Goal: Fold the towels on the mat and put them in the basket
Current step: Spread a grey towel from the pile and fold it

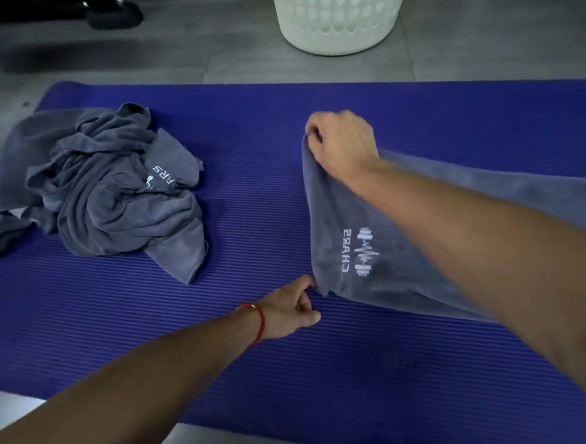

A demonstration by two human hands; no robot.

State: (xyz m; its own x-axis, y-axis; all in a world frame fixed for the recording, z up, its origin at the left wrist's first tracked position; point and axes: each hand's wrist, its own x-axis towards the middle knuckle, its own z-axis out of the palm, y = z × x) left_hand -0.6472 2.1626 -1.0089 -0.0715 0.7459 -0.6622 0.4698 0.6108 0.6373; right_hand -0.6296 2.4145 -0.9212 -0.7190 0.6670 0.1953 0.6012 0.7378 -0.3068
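Note:
A grey towel [360,224] with a white logo lies spread on the right of the blue ribbed mat [259,361]. My right hand [341,143] grips its far left corner, lifted slightly off the mat. My left hand [290,311], with a red cord at the wrist, pinches the near left corner of the same towel. A crumpled heap of grey towels [111,195] sits on the mat's left end, partly spilling onto the floor. The white perforated basket [340,16] stands on the floor beyond the mat.
Grey tiled floor [480,49] surrounds the mat. Dark objects [110,13], possibly weights or chair feet, sit at the far left. Bare mat lies between the heap and the spread towel.

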